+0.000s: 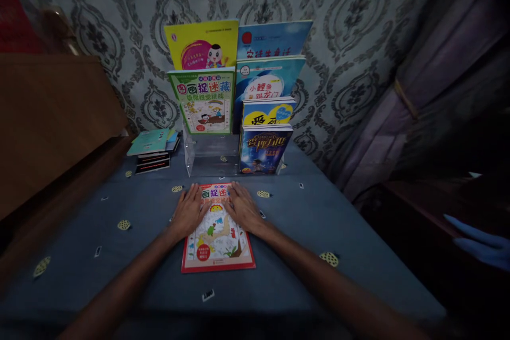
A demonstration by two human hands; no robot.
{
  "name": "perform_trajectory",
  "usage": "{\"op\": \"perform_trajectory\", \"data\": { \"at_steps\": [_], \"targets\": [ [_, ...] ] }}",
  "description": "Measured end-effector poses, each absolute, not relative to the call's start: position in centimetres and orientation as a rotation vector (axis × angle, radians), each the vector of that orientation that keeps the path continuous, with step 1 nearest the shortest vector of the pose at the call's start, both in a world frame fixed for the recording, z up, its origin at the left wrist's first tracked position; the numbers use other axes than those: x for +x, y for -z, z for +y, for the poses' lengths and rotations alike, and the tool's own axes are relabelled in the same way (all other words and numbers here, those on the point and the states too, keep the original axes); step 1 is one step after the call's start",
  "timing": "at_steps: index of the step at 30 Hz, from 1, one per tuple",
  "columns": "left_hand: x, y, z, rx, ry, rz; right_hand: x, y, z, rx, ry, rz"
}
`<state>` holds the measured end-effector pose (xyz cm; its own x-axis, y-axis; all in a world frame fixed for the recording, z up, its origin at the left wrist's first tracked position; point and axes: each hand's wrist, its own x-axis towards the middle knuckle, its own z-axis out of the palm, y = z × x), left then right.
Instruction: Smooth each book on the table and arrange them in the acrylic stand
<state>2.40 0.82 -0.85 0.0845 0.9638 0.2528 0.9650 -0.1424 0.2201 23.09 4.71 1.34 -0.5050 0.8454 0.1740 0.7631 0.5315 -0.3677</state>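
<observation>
A red-bordered picture book (217, 239) lies flat on the table in front of me, its cover facing up. My left hand (190, 212) rests on its upper left side, fingers stretched out toward the far edge. On the upper right side of the cover lies my right hand (244, 208), also flat with straight fingers. Just beyond the book stands a clear acrylic rack (213, 154). Its left side holds a green picture book (207, 103) with a yellow book (201, 45) behind it. At the front right of the rack is a dark blue book (263, 151).
Blue books (274, 40) stand at the rack's back right, behind a yellow and blue book (269, 112). Several books (153, 143) lie stacked left of the rack. A brown box (56, 117) borders the left side of the cloth-covered table (303, 234); a curtain (382, 106) hangs at right.
</observation>
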Motion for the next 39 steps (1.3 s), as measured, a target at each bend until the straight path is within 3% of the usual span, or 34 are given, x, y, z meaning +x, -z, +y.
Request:
{"op": "perform_trajectory", "data": {
  "at_steps": [29, 39],
  "targets": [
    [6.0, 0.2, 3.6, -2.589, 0.493, -1.823, 23.7, -1.0, 5.3, -1.298, -0.425, -2.413],
    [7.5, -0.6, 4.4, -2.688, 0.414, -1.761, 24.6, -0.3, 7.7, -1.281, -0.671, -2.119]
  ]
}}
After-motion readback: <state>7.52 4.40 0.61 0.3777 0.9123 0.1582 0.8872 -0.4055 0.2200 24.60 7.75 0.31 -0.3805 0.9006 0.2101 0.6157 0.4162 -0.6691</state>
